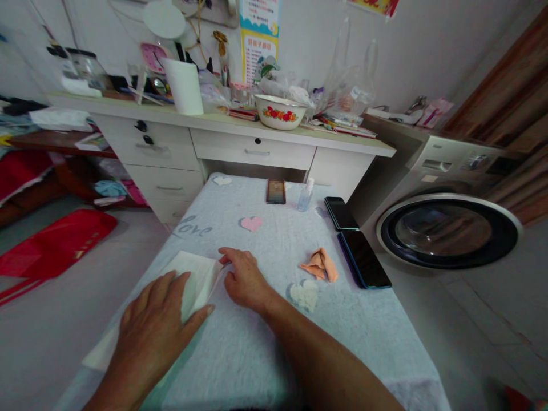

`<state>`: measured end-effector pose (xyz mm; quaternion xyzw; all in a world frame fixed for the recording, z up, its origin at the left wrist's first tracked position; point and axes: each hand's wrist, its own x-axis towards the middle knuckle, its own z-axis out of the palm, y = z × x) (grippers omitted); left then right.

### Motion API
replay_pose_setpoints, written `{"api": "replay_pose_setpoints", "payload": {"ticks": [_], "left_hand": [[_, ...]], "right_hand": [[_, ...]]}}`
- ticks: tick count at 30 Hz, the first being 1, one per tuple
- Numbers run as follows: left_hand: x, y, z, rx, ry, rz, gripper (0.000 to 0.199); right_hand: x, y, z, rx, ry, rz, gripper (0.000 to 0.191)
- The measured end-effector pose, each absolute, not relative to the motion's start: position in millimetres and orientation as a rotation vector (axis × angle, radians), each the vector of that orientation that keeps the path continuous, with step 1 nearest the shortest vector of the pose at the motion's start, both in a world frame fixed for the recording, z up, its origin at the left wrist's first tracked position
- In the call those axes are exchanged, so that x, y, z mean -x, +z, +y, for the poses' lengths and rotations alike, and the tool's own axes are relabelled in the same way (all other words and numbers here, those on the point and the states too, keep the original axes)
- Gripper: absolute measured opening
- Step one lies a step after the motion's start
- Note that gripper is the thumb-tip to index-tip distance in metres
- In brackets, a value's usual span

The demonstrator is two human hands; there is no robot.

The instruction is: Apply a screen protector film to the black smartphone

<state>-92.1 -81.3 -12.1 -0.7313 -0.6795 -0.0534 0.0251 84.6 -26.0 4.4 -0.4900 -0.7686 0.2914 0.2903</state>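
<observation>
A thin white sheet [192, 265], paper or cloth, lies at the left front of the covered table. My left hand [156, 319] rests flat on top of it, fingers stretched and thumb apart, hiding much of its middle. At the sheet's right corner, my right hand [244, 279] has its fingers bent around the edge, with thumb and index finger closed on it. That edge looks slightly lifted. To the right of my right hand sits a crumpled orange cloth [320, 265], touched by neither hand.
The light blue tablecloth [265, 354] bears heart prints. Toward its far end are a dark flat card-like item [275, 192] and a clear spray bottle [305, 195]. Two dark phones or tablets [366, 260] lie along the right edge. Beyond stand a white desk [257, 145] and a washing machine [449, 228].
</observation>
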Motion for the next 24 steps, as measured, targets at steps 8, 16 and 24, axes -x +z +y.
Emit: {"api": "replay_pose_setpoints", "payload": {"ticks": [8,16,24], "left_hand": [[93,-10,-77,2.293,-0.135,-2.049,0.071],[102,-15,-74,2.342,-0.198,-2.004,0.063],[93,-7,-75,2.32,-0.193,-2.041,0.073]], "right_hand": [[-80,-4,-28,1.272,0.841,-1.894,0.054],[-81,-1,-36,1.469,0.529,-1.938,0.034],[-73,-4,-35,1.541,0.492,-2.058,0.038]]}}
